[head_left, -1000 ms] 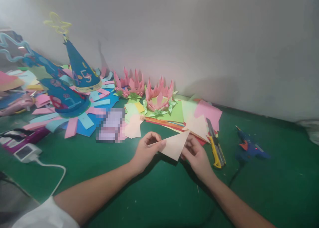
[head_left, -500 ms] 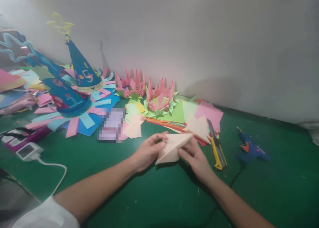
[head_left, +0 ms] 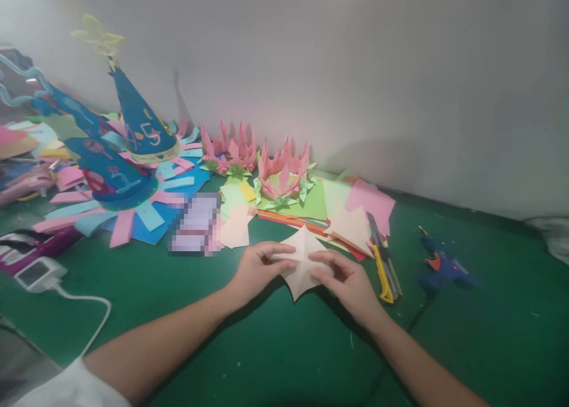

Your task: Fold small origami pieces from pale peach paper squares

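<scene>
A creased sheet of pale pink paper (head_left: pixel 303 241) is held above the green table between both hands, with points toward and away from me. My left hand (head_left: pixel 260 271) pinches its left side between thumb and fingers. On the opposite side, my right hand (head_left: pixel 349 279) pinches it the same way. The fold lines cross near the paper's middle. Right of my right hand lies a yellow utility knife (head_left: pixel 386 273). Beyond the paper stands a pink paper crown (head_left: pixel 284 170) with green leaf shapes round its base.
A blue glue gun (head_left: pixel 451 268) lies on the green table (head_left: pixel 502 336) at right. Stacked coloured paper (head_left: pixel 293 217) sits under the crown. A second crown (head_left: pixel 229 152), blue cone hats (head_left: pixel 142 119), a blurred-out flat object (head_left: pixel 195 223) and a white charger (head_left: pixel 40 275) with cable are at left.
The paper, folded over diagonally before, is now opened and turned so its points face toward and away from me. Both hands have shifted to its left and right sides.
</scene>
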A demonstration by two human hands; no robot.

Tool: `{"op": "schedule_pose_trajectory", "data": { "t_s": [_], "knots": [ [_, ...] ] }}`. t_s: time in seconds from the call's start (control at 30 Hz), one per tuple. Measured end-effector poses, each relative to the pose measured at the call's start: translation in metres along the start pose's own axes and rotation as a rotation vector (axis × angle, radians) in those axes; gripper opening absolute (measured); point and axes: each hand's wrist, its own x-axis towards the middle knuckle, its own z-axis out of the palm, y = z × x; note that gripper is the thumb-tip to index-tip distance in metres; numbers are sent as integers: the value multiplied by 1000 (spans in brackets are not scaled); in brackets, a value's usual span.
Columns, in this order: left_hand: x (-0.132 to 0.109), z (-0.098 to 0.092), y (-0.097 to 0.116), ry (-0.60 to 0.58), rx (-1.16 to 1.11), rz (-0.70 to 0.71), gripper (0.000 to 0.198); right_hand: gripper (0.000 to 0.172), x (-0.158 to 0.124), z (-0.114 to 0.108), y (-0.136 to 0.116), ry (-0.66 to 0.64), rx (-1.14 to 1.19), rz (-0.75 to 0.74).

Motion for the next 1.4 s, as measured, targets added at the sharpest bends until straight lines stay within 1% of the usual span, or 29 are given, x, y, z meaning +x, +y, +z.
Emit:
{"op": "schedule_pose_trajectory", "data": {
  "t_s": [0.13,0.27,0.4,0.57,0.63,0.77,0.9,1.0,1.2,1.27,1.4],
  "knots": [
    [0,-1,-3,4,131,92,21,20,0,-1,0,21,-72,-11],
    [0,-2,-6,-20,204,184,13,18,1,1,2,29,-69,-29],
    [1,-3,-7,3,283,279,9,16,0,3,2,22,-75,-33],
    [1,-3,-5,-14,472,401,6,14,0,5,5,-5,-19,-40],
    [0,-1,-4,-41,489,418,6,13,1,5,7,-8,-11,-51],
    [-3,4,-5,-90,435,396,8,12,1,7,8,-7,-12,-67],
    [-5,6,-7,-89,450,431,6,13,1,7,7,-13,-41,-77],
    [-6,6,-7,-84,470,470,6,10,1,8,5,22,-113,-149],
    [-6,8,-6,-97,497,532,4,7,-1,9,0,159,-323,-390],
    [-7,8,-6,-95,495,541,4,7,-2,10,-2,164,-365,-451],
    [-8,9,-7,-98,478,525,4,7,-4,11,-3,101,-377,-506]
  ]
}}
